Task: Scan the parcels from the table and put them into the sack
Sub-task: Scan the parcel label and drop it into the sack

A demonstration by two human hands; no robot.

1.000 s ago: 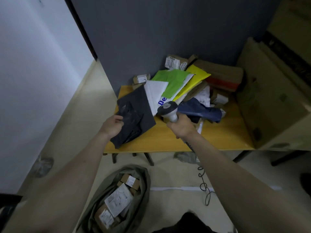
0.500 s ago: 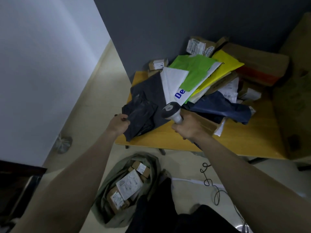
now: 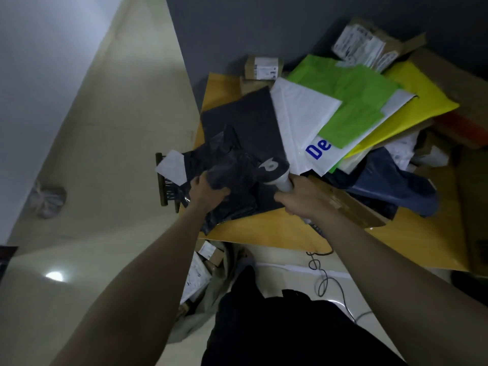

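Observation:
A crumpled black plastic parcel with a white label at its left end hangs over the left edge of the yellow table. My left hand grips this parcel from below. My right hand holds a barcode scanner, its head just above the black parcel. Behind lie a flat dark mailer, a white mailer with blue letters, a green one, a yellow one and a dark blue bag. The grey-green sack, holding labelled boxes, sits on the floor under my arms.
Small cardboard boxes and larger cartons stand against the grey wall at the back. A flat cardboard parcel lies by my right wrist. The scanner's coiled cable trails on the floor. A tied plastic bag sits by the left wall.
My left hand has pulled the black parcel toward the table's left edge and bunched it; its white label now shows. The scanner head has moved over the parcel. The camera has moved closer.

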